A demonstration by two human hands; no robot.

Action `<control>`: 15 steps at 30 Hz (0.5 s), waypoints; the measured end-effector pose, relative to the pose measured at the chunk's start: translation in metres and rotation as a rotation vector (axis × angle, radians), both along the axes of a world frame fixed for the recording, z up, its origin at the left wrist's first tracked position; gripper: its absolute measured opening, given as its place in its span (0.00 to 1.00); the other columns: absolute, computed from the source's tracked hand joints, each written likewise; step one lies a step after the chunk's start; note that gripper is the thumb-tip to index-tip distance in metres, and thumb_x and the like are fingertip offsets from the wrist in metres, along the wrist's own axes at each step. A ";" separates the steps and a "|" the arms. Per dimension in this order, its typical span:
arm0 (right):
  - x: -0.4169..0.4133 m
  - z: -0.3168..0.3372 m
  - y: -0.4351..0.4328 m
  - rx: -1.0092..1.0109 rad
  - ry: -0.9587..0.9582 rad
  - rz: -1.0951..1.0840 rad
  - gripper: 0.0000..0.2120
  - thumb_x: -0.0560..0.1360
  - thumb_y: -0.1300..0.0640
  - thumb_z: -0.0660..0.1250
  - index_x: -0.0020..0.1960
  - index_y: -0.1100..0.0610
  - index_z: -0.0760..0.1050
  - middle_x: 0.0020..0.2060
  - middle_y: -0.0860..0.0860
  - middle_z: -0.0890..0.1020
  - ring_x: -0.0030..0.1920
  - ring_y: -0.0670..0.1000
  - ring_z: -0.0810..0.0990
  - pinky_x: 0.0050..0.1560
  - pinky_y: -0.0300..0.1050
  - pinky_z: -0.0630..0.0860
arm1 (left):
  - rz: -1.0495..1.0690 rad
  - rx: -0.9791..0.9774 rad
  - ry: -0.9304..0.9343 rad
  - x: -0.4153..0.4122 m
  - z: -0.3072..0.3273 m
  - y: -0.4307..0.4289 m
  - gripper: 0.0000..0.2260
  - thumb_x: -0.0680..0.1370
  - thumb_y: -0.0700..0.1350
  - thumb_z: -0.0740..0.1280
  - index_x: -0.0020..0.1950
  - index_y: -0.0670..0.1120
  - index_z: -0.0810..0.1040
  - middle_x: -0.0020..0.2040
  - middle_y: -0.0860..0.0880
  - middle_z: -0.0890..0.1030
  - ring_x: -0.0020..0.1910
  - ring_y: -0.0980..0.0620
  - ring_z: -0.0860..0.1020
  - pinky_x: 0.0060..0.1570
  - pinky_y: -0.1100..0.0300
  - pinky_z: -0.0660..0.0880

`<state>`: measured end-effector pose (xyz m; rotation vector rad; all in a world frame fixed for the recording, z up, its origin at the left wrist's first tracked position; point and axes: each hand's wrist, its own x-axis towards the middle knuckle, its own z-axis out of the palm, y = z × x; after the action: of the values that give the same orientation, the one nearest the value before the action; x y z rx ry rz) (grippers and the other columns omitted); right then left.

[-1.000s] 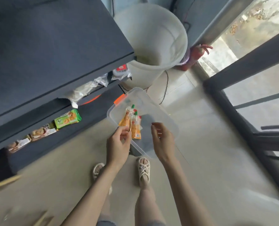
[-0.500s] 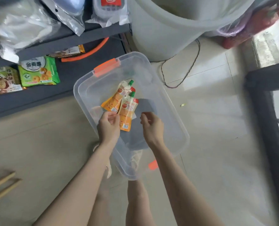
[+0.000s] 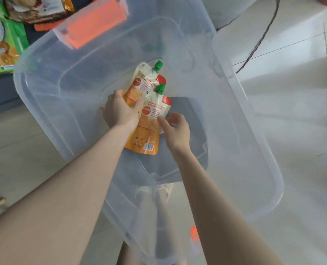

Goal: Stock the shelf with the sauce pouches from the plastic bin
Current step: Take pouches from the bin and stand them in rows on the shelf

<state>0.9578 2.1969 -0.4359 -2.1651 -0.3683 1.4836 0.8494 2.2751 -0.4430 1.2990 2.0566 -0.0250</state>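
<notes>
Both your hands are inside the clear plastic bin (image 3: 244, 131). Your left hand (image 3: 120, 109) is gripping the far sauce pouch (image 3: 145, 81), thumb across its orange front. Your right hand (image 3: 176, 127) is open, fingers loose, fingertips touching the right edge of the near sauce pouch (image 3: 151, 129). The pouches overlap on the bin floor, green caps pointing away from you. Snack packs (image 3: 2, 52) lie on the shelf, upper left.
</notes>
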 end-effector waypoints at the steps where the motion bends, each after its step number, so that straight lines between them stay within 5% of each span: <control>1: -0.002 -0.007 0.000 -0.009 0.016 -0.022 0.17 0.75 0.51 0.68 0.59 0.57 0.70 0.46 0.47 0.77 0.51 0.49 0.77 0.51 0.42 0.71 | -0.017 -0.005 0.029 0.000 -0.002 0.002 0.26 0.72 0.57 0.68 0.65 0.44 0.71 0.65 0.42 0.73 0.64 0.41 0.70 0.66 0.47 0.64; 5: -0.011 -0.020 0.004 -0.031 0.072 -0.090 0.26 0.66 0.43 0.72 0.54 0.62 0.75 0.43 0.55 0.83 0.46 0.55 0.83 0.43 0.46 0.77 | 0.033 -0.081 0.008 -0.003 -0.008 0.002 0.24 0.71 0.58 0.70 0.59 0.43 0.75 0.57 0.42 0.77 0.57 0.41 0.75 0.56 0.51 0.72; 8: -0.008 -0.021 0.004 -0.056 0.136 -0.093 0.17 0.69 0.48 0.73 0.51 0.59 0.78 0.43 0.53 0.84 0.43 0.53 0.84 0.43 0.48 0.81 | 0.087 -0.192 -0.125 -0.003 -0.003 -0.003 0.19 0.72 0.58 0.69 0.48 0.41 0.79 0.40 0.46 0.79 0.39 0.45 0.76 0.39 0.56 0.72; 15: 0.006 -0.004 -0.006 -0.018 0.230 -0.143 0.10 0.73 0.51 0.70 0.48 0.55 0.74 0.46 0.55 0.83 0.44 0.54 0.84 0.45 0.50 0.82 | -0.030 -0.281 -0.172 0.008 0.011 -0.008 0.16 0.74 0.60 0.65 0.47 0.46 0.75 0.50 0.43 0.81 0.50 0.41 0.79 0.51 0.50 0.76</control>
<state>0.9639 2.1905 -0.4397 -1.9615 -0.1184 1.6361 0.8576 2.2674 -0.4322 1.1173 1.8137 -0.2016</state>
